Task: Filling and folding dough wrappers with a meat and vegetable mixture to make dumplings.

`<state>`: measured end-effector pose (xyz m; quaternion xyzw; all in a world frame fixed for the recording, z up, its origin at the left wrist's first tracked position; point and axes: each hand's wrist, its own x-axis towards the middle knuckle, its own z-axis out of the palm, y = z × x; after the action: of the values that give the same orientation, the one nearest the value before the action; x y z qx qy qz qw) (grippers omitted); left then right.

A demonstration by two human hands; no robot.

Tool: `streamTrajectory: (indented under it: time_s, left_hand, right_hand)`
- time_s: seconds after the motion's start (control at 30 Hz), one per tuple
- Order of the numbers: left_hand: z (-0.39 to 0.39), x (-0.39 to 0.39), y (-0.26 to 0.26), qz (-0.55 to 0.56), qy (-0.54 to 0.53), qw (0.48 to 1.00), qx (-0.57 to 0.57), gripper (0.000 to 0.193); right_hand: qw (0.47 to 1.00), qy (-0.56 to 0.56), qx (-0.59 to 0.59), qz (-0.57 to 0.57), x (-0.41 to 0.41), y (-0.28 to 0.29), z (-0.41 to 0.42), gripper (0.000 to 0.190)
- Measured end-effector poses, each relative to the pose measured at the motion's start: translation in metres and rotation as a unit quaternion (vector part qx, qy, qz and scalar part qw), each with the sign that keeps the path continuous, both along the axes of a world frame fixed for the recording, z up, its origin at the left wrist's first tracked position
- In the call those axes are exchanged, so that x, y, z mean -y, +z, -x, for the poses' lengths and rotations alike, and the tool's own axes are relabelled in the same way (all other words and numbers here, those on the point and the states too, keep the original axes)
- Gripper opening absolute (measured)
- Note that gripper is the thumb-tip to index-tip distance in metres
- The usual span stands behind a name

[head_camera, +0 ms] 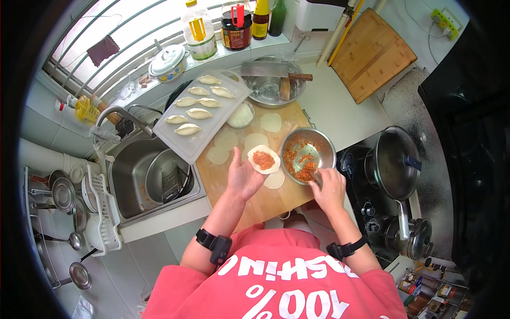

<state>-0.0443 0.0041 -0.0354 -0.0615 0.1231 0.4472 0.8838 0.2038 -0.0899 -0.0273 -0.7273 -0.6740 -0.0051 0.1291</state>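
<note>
On the palm and fingers of my left hand [244,177] rests a round dough wrapper [275,162] with orange-red filling [263,159] spread in its middle. My right hand [330,190] grips a utensil at the near rim of a steel mixing bowl [330,149]; its tip is down by the filling left in the bowl. Several flat wrappers [218,155] lie on the wooden board [247,207]. Folded dumplings [187,129] sit in rows on a white plastic cutting board [191,148] at the upper left. A small bowl of white flour or starch [240,115] stands beside it.
A steel basin [261,93] carries a cleaver [265,69] across its rim. To the left is a sink [127,175] holding a pot and a grater [172,184]. At the right stands a black stove [358,187] with a wok [398,159]. Bottles [199,40] line the windowsill.
</note>
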Motion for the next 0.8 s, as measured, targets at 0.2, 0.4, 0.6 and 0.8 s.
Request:
streamTrajectory:
  time_s: [0.2, 0.4, 0.6, 0.8]
  left_hand:
    - [-0.013, 0.004, 0.002, -0.119, -0.022, 0.992, -0.034, 0.080]
    - [-0.013, 0.007, 0.014, -0.180, -0.012, 0.983, -0.031, 0.067]
    - [0.010, 0.010, 0.006, -0.251, -0.100, 0.948, -0.170, 0.063]
    - [0.014, 0.014, 0.017, -0.319, -0.159, 0.904, -0.235, 0.062]
  right_hand:
    - [0.946, 0.191, -0.189, -0.182, -0.041, 0.033, 0.080, 0.038]
    - [0.922, 0.219, -0.199, -0.250, -0.065, 0.032, 0.084, 0.025]
    - [0.911, 0.234, -0.250, -0.229, -0.061, 0.038, 0.075, 0.018]
    - [0.915, 0.233, -0.266, -0.193, -0.058, 0.045, 0.070, 0.016]
